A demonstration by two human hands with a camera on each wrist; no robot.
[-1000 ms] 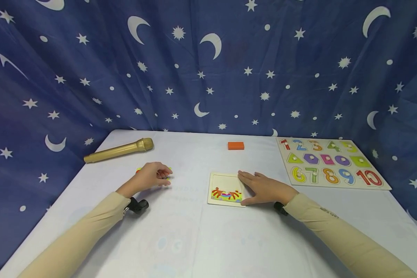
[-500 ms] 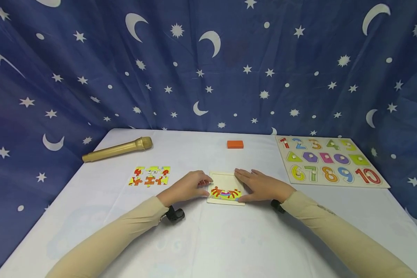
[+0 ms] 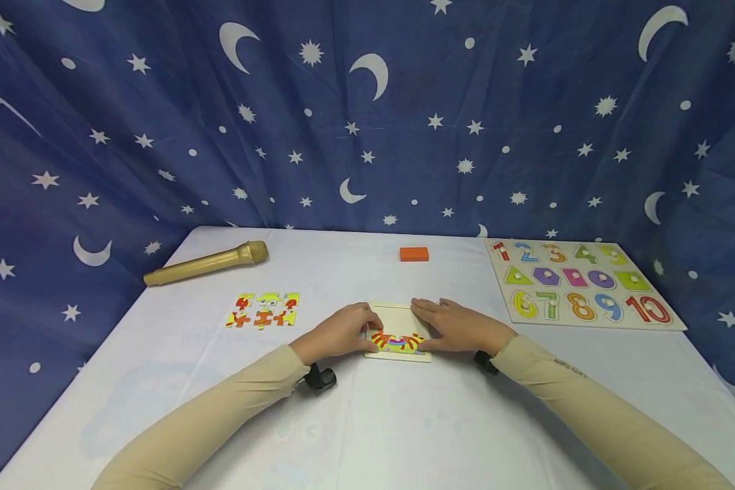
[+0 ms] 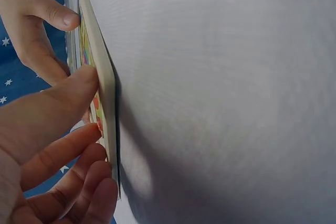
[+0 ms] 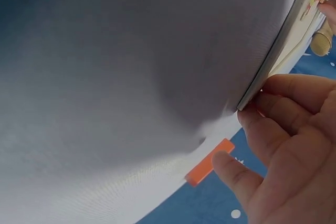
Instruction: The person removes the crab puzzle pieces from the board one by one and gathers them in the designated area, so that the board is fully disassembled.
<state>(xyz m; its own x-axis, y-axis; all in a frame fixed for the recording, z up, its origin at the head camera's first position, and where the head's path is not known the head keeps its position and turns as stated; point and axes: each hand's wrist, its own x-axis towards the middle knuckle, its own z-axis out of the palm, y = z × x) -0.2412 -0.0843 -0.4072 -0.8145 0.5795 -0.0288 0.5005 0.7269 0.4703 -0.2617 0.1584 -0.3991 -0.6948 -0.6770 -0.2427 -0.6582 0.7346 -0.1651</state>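
Observation:
A square wooden puzzle board (image 3: 397, 315) lies mid-table, with crab-pattern jigsaw pieces (image 3: 398, 342) across its near part. My left hand (image 3: 339, 333) is at the board's left side. Its thumb and forefinger pinch the left-hand piece, a patch of red and green between the fingertips (image 4: 93, 128) in the left wrist view; the other fingers curl beside the board's edge. With the thumb on top and bent fingers against the right edge, my right hand (image 3: 465, 329) holds the board. Several loose jigsaw pieces (image 3: 264, 318) lie to the left, apart from both hands.
An orange block (image 3: 414, 254) lies beyond the board. At the back left is a gold microphone (image 3: 207, 264). A number-and-shape puzzle (image 3: 585, 286) occupies the right side of the white-covered table (image 3: 398, 422). A blue curtain (image 3: 318, 122) stands behind.
The left hand has come right from above the loose pieces, uncovering them, and has reached the board's left side. The right hand has stayed at the board.

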